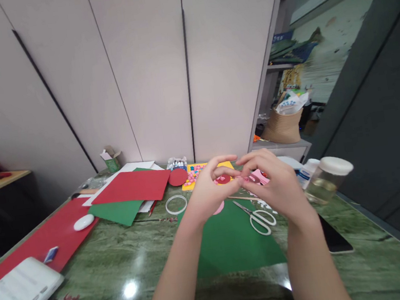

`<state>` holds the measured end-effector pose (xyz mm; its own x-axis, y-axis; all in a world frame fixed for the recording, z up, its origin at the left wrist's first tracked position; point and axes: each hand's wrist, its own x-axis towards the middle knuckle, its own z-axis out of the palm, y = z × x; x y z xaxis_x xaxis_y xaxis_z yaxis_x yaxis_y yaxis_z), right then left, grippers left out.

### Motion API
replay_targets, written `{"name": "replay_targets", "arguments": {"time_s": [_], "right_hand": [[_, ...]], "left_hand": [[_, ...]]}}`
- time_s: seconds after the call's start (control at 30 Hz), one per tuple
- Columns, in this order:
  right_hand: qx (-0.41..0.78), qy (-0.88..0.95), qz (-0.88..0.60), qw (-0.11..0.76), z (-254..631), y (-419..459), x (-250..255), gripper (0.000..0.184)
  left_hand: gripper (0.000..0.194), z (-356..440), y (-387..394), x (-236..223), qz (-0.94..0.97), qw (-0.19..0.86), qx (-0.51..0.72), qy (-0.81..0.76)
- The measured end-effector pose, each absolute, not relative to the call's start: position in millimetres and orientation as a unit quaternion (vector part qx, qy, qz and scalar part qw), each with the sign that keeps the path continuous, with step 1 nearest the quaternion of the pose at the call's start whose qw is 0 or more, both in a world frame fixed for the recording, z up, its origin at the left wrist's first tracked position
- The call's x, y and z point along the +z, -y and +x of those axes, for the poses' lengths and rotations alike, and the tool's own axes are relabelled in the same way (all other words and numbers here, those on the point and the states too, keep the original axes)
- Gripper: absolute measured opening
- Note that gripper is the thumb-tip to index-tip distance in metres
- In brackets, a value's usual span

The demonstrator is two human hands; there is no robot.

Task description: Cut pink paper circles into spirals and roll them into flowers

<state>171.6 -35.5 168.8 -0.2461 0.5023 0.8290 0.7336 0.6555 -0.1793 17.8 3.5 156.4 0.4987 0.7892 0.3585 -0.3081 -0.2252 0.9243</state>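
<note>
My left hand (214, 187) and my right hand (276, 182) meet at the fingertips above a green paper sheet (230, 244). Both are closed in a pinch around a small pink piece (247, 179), mostly hidden by the fingers; its kind is unclear. Below my right hand lie white-handled scissors (258, 218), blades pointing to the upper left. A pink disc (219, 208) shows partly under my left wrist. Behind the hands, a yellow sheet (186, 187) carries several small pink and coloured bits (193, 174). A thin wooden stick (241, 197) lies near the scissors.
Red sheets (134, 185), a white oval object (83, 222) and a white charger-like box (26, 288) with a cable occupy the left. A clear tape roll (176, 205) lies left of the hands. On the right stand a lidded jar (327, 180) and a dark tablet-like slab (332, 236).
</note>
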Motion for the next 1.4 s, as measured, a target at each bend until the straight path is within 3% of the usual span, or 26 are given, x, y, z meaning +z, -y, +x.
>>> {"name": "replay_targets", "arguments": {"time_s": [0.2,0.57,1.03,1.4], "right_hand": [[-0.123,0.782,-0.404,0.459,173.2,38.9,170.9,0.005],[-0.051,0.821,-0.39,0.413,176.2,40.7,169.5,0.023],[-0.16,0.773,-0.387,0.476,171.7,32.3,168.0,0.004],[-0.08,0.799,-0.404,0.438,177.2,43.6,173.4,0.015]], "left_hand": [[0.041,13.0,-7.8,156.6,0.629,0.587,0.469,-0.199],[0.045,4.2,-11.3,157.8,0.673,0.556,0.432,-0.226],[0.042,13.0,-6.0,159.6,0.617,0.61,0.462,-0.185],[0.049,4.7,-8.8,159.7,0.65,0.568,0.451,-0.227]]}}
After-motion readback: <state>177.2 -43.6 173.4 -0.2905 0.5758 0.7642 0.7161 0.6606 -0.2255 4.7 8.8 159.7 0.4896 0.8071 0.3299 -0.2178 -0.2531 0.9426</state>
